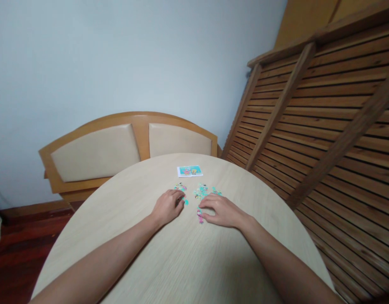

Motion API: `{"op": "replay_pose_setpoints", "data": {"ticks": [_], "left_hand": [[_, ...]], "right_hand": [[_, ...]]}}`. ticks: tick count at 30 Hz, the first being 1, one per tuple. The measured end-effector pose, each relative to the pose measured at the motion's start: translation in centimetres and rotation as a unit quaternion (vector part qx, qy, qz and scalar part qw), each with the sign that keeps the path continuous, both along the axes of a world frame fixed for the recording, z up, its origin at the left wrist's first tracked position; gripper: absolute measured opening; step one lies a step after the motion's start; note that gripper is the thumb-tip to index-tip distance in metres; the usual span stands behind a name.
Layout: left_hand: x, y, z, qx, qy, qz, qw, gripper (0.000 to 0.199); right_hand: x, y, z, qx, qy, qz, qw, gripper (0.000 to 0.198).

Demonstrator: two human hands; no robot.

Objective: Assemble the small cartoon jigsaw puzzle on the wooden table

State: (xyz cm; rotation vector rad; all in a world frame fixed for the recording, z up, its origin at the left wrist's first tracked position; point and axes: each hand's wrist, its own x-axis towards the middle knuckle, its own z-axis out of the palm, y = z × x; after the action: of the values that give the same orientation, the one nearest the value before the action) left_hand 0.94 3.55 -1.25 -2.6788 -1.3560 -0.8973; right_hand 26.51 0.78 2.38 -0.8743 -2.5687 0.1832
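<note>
Nearest of all, two bare forearms (pixel 118 253) are stretched over the round, pale surface (pixel 181 270), with small colourful pieces (pixel 200 192) scattered around its middle. The left hand (pixel 169 207) is curled narrow beside a teal piece (pixel 186 202); whether anything is gripped cannot be told. At the right hand (pixel 221 210), thumb and fingers are parted beside a short pink cluster (pixel 199 216), set closest to the near edge; whether it is joined cannot be made out. Little looks done: loose heaps are left unsorted toward the far edge, partly screened by the right hand. Beyond them a picture card (pixel 190 170) is laid; past the edge, a padded headboard (pixel 96 152) is seen.
</note>
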Motion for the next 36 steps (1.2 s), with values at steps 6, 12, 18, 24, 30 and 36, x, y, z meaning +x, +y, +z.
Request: {"op": "replay_pose_setpoints", "data": {"ticks": [6, 12, 18, 24, 30, 36], "left_hand": [[0.3, -0.1, 0.1, -0.017, 0.021, -0.035, 0.999, 0.024], [0.6, -0.3, 0.2, -0.016, 0.029, -0.08, 0.996, 0.03], [1.0, -0.8, 0.8, -0.024, 0.047, -0.16, 0.986, 0.03], [1.2, -0.6, 0.4, -0.001, 0.048, -0.08, 0.996, 0.041], [0.9, 0.2, -0.8, -0.039, 0.085, 0.007, 0.996, 0.049], [0.8, -0.2, -0.2, -0.025, 0.055, -0.015, 0.998, 0.042]], "right_hand": [[0.0, -0.2, 0.0, -0.005, -0.004, 0.002, 1.0, 0.016], [-0.5, -0.6, 0.1, -0.009, 0.004, 0.018, 1.0, 0.018], [-0.7, -0.3, -0.4, -0.009, 0.016, 0.026, 0.999, 0.018], [-0.6, 0.2, -1.2, 0.003, 0.02, 0.005, 1.0, 0.026], [-0.7, -0.1, -1.3, -0.018, 0.012, -0.011, 1.0, 0.043], [-0.5, -0.3, -0.8, -0.018, 0.004, -0.018, 1.0, 0.047]]}}
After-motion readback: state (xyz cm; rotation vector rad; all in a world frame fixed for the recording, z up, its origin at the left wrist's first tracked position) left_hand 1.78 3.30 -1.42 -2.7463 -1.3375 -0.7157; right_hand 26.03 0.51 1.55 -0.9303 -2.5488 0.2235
